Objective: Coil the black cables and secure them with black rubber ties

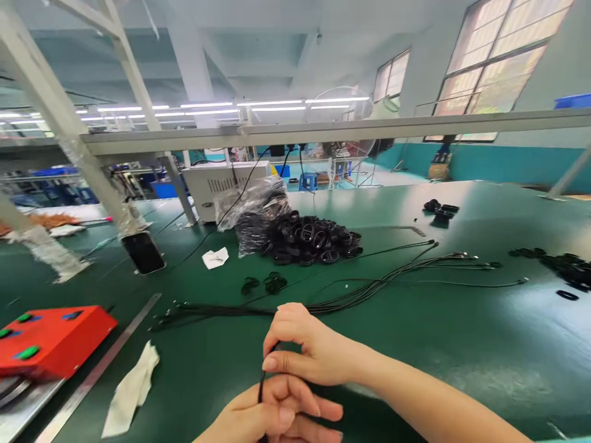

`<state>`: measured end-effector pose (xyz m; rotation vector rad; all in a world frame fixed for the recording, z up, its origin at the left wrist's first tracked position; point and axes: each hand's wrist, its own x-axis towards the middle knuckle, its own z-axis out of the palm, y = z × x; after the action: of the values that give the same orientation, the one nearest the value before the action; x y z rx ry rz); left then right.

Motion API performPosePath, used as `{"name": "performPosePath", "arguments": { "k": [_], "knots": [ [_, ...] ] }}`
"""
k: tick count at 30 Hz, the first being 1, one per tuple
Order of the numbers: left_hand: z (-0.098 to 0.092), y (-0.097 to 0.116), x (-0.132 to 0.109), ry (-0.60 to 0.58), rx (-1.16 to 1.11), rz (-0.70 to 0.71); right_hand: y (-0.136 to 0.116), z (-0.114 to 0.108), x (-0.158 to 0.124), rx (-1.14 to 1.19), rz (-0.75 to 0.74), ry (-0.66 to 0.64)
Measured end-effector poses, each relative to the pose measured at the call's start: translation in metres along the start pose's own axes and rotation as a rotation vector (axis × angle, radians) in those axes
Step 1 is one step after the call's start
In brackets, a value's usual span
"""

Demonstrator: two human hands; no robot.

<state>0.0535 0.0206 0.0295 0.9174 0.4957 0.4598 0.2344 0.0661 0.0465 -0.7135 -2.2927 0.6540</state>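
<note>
A thin black cable (261, 389) runs upright between my two hands at the front of the green table. My right hand (307, 344) pinches its upper end between thumb and fingers. Just below, my left hand (277, 409) grips the same cable between thumb and index finger, with the other fingers loosely curled. The cable's lower part leaves the picture at the bottom edge. Right behind my hands lies a bundle of similar black cables (369, 286) with small metallic ends, stretched across the table. Two small clusters of black rings (276, 282) sit beside that bundle.
Farther back is a heap of black oval rings (307, 237) by a clear plastic bag (253, 212). More black rings (567, 267) lie at right. On the left are a red box with green buttons (60, 335), a metal ruler (108, 360), a white cloth (132, 391) and a phone (143, 252).
</note>
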Motion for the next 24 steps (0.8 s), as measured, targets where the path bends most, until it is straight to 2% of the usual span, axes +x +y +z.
{"name": "performPosePath", "arguments": {
  "k": [2, 5, 10, 15, 19, 24],
  "knots": [
    [0.004, -0.004, -0.003, 0.058, -0.087, -0.012, -0.001, 0.005, 0.008, 0.06, 0.039, -0.022],
    [-0.004, -0.014, -0.009, 0.116, -0.166, 0.016, 0.004, 0.006, 0.011, 0.131, 0.046, -0.072],
    [-0.017, -0.02, -0.01, -0.031, -0.237, 0.038, 0.004, 0.014, 0.008, 0.243, 0.152, -0.001],
    [-0.01, -0.018, -0.007, -0.113, -0.281, 0.092, -0.001, 0.029, 0.001, 0.406, 0.337, 0.096],
    [0.001, -0.011, -0.014, -0.13, -0.325, 0.292, -0.009, 0.043, -0.011, 0.451, 0.372, 0.03],
    [0.003, 0.001, -0.019, 0.022, -0.329, 0.626, -0.024, 0.061, -0.035, 0.151, 0.299, -0.098]
  ]
}}
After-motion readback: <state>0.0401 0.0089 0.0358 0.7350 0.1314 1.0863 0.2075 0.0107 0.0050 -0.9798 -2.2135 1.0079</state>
